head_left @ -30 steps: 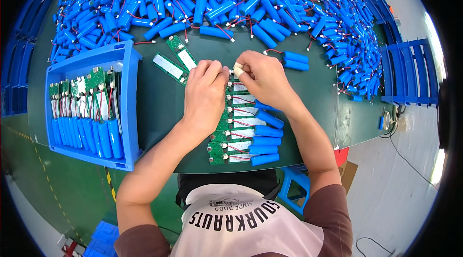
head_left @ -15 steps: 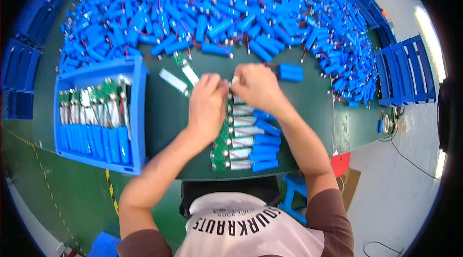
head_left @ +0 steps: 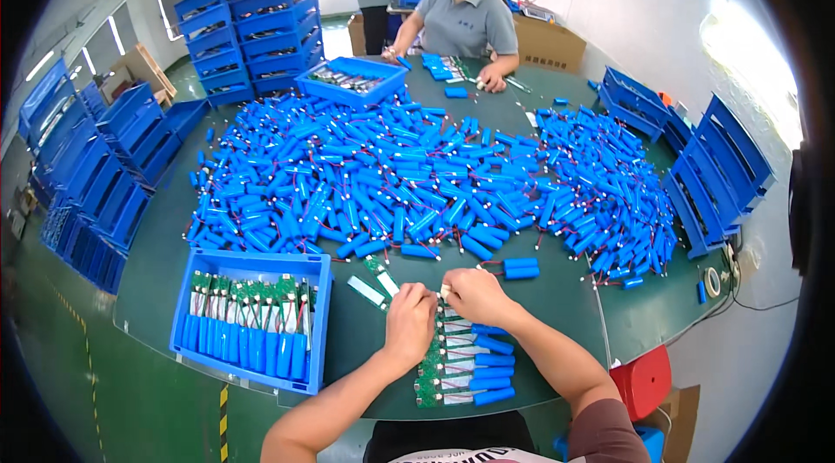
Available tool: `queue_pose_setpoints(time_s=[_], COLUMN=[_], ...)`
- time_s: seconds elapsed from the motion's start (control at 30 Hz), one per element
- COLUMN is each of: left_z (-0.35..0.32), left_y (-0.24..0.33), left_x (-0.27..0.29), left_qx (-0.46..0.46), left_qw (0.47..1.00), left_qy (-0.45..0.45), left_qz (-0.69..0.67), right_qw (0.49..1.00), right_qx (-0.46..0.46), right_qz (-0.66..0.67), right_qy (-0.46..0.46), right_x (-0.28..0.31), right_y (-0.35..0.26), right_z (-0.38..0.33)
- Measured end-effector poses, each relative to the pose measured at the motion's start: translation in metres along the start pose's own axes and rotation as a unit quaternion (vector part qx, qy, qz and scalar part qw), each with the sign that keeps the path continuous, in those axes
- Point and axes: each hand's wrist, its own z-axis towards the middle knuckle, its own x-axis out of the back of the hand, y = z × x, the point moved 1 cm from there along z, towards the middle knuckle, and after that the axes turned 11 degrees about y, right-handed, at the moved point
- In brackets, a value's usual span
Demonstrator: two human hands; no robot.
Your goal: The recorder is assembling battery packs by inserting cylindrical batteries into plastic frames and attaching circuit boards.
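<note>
My left hand [head_left: 410, 324] and my right hand [head_left: 474, 296] meet at the far end of a row of green circuit boards [head_left: 430, 367]. Both have their fingers closed in a pinch. A small whitish piece shows at my right fingertips; what my left fingers grip is hidden. Blue battery cells [head_left: 494, 380] lie along the right of the boards, joined by wires. Just beyond my right hand rests a blue battery pack [head_left: 522, 268] with red wires. Left of my hands are a loose board [head_left: 381, 273] and a board with a white strip [head_left: 366, 291].
A blue bin [head_left: 323, 324] of boards with batteries stands at left. A large heap of blue batteries [head_left: 365, 176] spreads beyond my hands. Across the table a co-worker [head_left: 470, 24] handles boards beside another bin [head_left: 352, 98]. Stacked trays [head_left: 274, 19] stand behind; tape [head_left: 712, 282] lies far right.
The head view has tilted up, so the co-worker and tray stacks now show and the table sits lower. My hands stay together over the same end of the row, still pinching.
</note>
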Motion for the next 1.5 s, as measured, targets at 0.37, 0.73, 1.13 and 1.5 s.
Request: queue_pose_setpoints(time_s=[0.37,0.73,1.13,1.5], left_z=[0.000,0.002,0.001,0.006], left_y=[-0.006,-0.005,-0.005,-0.001], left_x=[-0.001,-0.001,0.003,0.006], left_qx=[0.008,-0.022,-0.019,0.009], left_qw=[0.999,0.998,0.999,0.998], left_qy=[-0.042,-0.031,-0.038,-0.050], left_qz=[0.012,0.042,0.028,0.021], right_qw=[0.997,0.988,0.966,0.960], right_qx=[0.039,0.081,0.034,0.071], right_qz=[0.024,-0.071,0.063,-0.148], right_qy=[0.054,0.110,0.248,0.225], right_x=[-0.020,-0.012,0.025,0.027], right_y=[0.008,0.001,0.031,0.064], right_z=[-0.005,-0.017,-0.035,-0.034])
